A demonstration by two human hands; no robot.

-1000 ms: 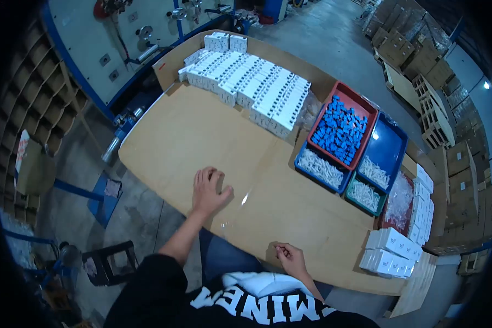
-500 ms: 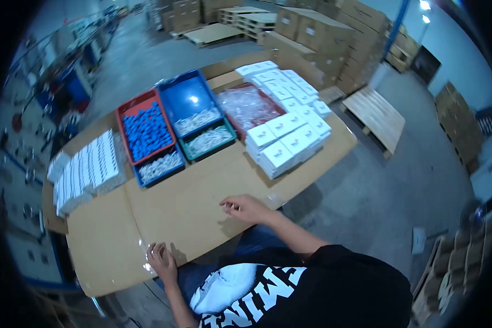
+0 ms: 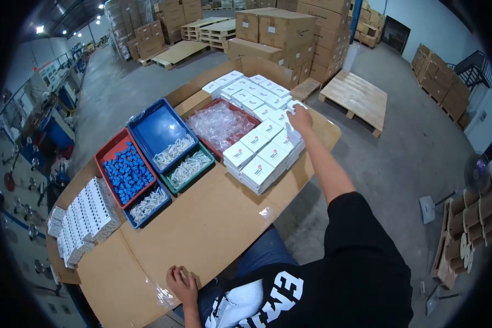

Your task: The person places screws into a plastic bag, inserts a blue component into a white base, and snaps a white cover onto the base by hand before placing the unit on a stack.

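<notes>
My right hand [image 3: 301,119] reaches out to the far right of the white box stacks, its fingers bent onto a small white box [image 3: 294,104] at the outer edge. The hand partly covers that box. Neat stacks of white boxes [image 3: 258,170] with a small printed logo stand just in front of it. Low at the table's near edge, my left hand [image 3: 182,286] lies with fingers apart on the cardboard tabletop [image 3: 186,235], holding nothing.
Left of the stacks are a red bin of clear plastic bags [image 3: 224,124], blue [image 3: 164,127] and green [image 3: 191,170] bins with white pieces, and a red bin of blue parts [image 3: 127,172]. White blocks [image 3: 90,216] stand in rows farther left. A wooden pallet [image 3: 355,98] lies beyond the table.
My right hand has moved from over the near tabletop out to the far right boxes. My left hand stays near the table's edge. The view has shifted as my head turned.
</notes>
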